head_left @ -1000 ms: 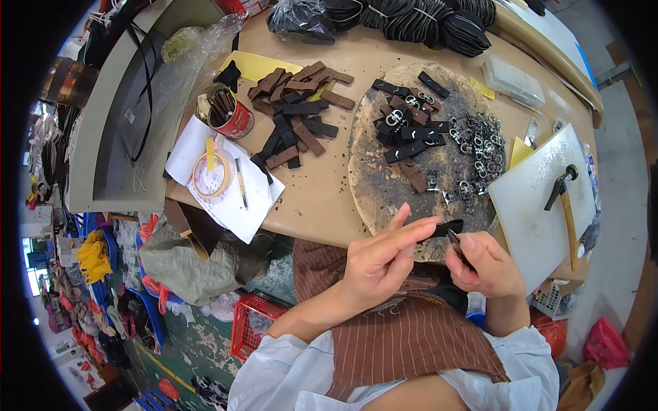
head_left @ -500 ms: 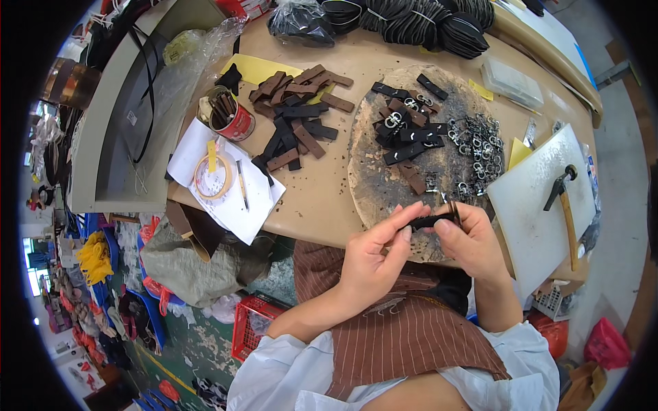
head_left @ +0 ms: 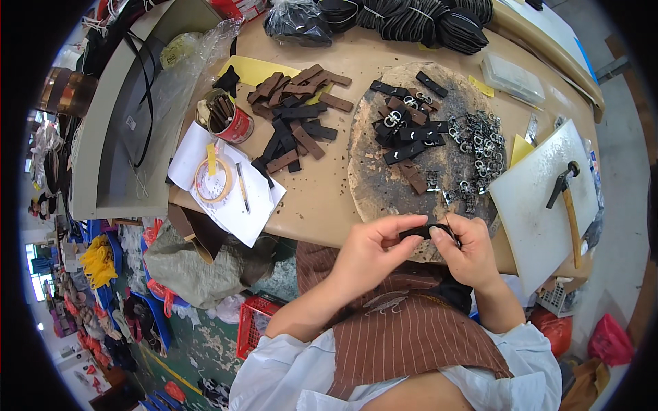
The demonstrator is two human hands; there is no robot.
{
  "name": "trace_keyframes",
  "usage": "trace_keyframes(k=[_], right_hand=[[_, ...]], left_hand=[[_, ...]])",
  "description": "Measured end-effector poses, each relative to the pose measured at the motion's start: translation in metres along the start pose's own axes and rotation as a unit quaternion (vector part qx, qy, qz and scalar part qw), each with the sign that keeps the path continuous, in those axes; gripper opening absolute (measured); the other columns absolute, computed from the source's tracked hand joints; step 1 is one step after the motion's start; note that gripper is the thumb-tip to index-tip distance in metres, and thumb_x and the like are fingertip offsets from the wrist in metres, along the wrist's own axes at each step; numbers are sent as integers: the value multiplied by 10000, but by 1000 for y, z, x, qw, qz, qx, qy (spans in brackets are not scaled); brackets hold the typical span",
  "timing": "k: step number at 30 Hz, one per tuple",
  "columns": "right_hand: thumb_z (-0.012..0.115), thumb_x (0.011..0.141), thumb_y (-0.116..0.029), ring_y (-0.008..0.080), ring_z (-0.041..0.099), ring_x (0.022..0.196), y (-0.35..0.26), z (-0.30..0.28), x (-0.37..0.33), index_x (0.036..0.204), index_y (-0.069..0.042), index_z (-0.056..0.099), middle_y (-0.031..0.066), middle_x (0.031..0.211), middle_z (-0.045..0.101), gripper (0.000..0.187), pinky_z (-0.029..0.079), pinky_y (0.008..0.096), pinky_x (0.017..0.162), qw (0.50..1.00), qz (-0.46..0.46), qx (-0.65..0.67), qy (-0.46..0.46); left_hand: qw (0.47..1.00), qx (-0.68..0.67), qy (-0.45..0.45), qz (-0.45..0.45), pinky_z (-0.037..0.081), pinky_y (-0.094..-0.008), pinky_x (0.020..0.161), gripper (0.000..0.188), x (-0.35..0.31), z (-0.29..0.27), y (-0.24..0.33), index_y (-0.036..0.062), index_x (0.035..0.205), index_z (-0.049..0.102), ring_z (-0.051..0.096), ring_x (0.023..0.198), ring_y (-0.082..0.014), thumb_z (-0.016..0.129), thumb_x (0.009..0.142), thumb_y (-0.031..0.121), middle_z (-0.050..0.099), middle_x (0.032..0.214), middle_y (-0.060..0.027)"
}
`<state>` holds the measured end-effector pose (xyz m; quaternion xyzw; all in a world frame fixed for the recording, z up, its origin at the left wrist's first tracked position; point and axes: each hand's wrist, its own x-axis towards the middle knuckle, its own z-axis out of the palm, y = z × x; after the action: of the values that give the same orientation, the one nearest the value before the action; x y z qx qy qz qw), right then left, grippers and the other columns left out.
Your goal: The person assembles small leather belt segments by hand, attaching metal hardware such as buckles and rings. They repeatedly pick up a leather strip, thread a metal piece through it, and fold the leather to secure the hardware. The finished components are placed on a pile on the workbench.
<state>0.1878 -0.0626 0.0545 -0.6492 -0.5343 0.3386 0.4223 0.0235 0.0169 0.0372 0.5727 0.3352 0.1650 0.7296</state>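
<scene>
Just over the near edge of the round worn board [head_left: 370, 198], both my hands hold a short black strap [head_left: 419, 233]. My left hand [head_left: 373, 250] pinches its left end between thumb and fingers. At the other end, my right hand [head_left: 469, 250] grips it with the thumb on top, and its fingers hide part of that end. Beyond them on the board lie black and brown straps [head_left: 411, 137], some with silver metal fittings. A cluster of metal clasps [head_left: 483, 147] sits to their right, and a few small metal pieces [head_left: 433, 181] lie closer to my hands.
Loose brown and black straps [head_left: 298, 106] are piled left of the board, beside a red can [head_left: 236, 127]. A tape roll [head_left: 211, 179] and a pen [head_left: 242, 188] rest on white paper. A hammer [head_left: 568, 216] lies on a white slab [head_left: 541, 205] at right. Black bundles [head_left: 404, 24] line the back.
Both hands have come slightly nearer to me with the strap. The left fingers, raised and spread before, are now closed round its end; the right hand has turned a little.
</scene>
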Motion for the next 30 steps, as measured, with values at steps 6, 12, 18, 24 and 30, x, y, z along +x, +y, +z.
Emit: trace_keyframes(k=[6, 12, 18, 24, 30], right_hand=[[634, 774, -81, 184, 504, 471, 31, 5, 21, 780, -12, 599, 91, 589, 541, 78, 388, 295, 462, 991, 54, -122, 17], [635, 662, 40, 243, 600, 708, 38, -3, 46, 929, -55, 643, 85, 911, 572, 284, 473, 332, 610, 948, -68, -291, 109], [646, 729, -1, 190, 565, 654, 33, -8, 37, 864, -12, 634, 91, 752, 576, 136, 429, 268, 589, 978, -81, -118, 150], [623, 774, 0, 91, 506, 656, 5, 4, 12, 858, 20, 629, 52, 742, 554, 87, 394, 223, 577, 992, -15, 95, 86], [702, 634, 55, 120, 545, 648, -3, -20, 2, 896, -31, 661, 62, 766, 584, 279, 429, 216, 580, 989, -126, 82, -12]], left_hand=[[959, 191, 157, 140, 470, -279, 792, 227, 32, 1, -23, -15, 1058, 603, 634, 801, -119, 578, 836, 21, 667, 870, -104], [895, 257, 246, 271, 479, -329, 797, 285, 83, -31, -5, 12, 1080, 597, 601, 980, -271, 627, 807, 88, 597, 1084, -189], [874, 274, 264, 302, 441, -325, 903, 363, 56, -17, -19, 8, 1124, 574, 554, 1082, -265, 658, 778, 81, 562, 1175, -162], [968, -234, -2, 90, 479, -241, 782, 231, 19, 20, -19, -5, 1082, 593, 579, 911, -104, 579, 859, 53, 617, 1021, -65], [971, -210, -111, 25, 489, -216, 667, 196, 17, 3, -1, 8, 1043, 590, 588, 763, -78, 582, 868, 96, 635, 889, -37]])
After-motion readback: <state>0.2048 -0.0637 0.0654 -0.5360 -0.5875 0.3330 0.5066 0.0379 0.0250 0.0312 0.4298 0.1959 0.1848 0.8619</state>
